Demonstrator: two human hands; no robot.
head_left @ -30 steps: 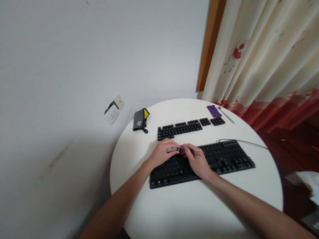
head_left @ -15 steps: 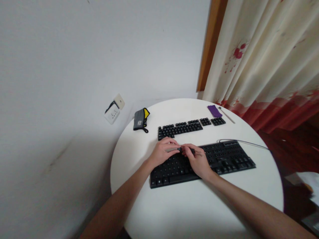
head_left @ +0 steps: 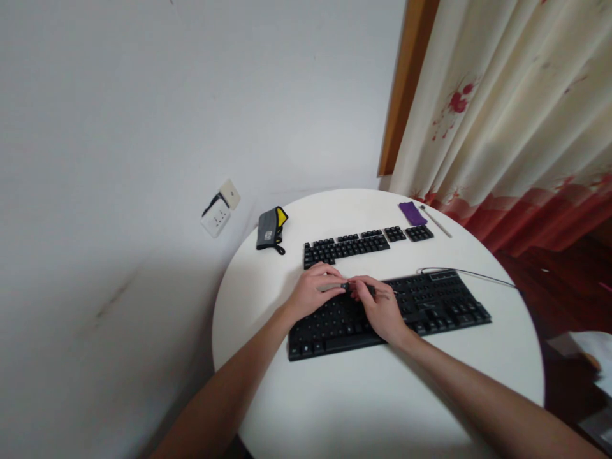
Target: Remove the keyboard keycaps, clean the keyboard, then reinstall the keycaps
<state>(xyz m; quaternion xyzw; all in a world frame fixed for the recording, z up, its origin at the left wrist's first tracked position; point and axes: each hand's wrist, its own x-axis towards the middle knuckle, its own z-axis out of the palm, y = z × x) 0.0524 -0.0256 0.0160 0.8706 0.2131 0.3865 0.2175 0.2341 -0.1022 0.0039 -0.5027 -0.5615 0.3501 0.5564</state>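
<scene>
A black keyboard (head_left: 430,306) lies across the middle of the round white table (head_left: 373,395). Both my hands rest on its upper left part. My left hand (head_left: 313,292) is curled around a small grey tool (head_left: 331,287), its tip pointing right at a key. My right hand (head_left: 382,309) is closed in a pinch right beside that tip, on something small and dark that I cannot make out. Behind the keyboard, rows of loose black keycaps (head_left: 344,247) are laid out on the table.
A grey and yellow pouch (head_left: 268,229) sits at the table's far left edge. A purple cloth (head_left: 411,213) and a thin stick (head_left: 434,221) lie at the far right. The keyboard cable (head_left: 478,274) runs off right. Wall sockets (head_left: 217,213) and a curtain (head_left: 516,115) stand behind.
</scene>
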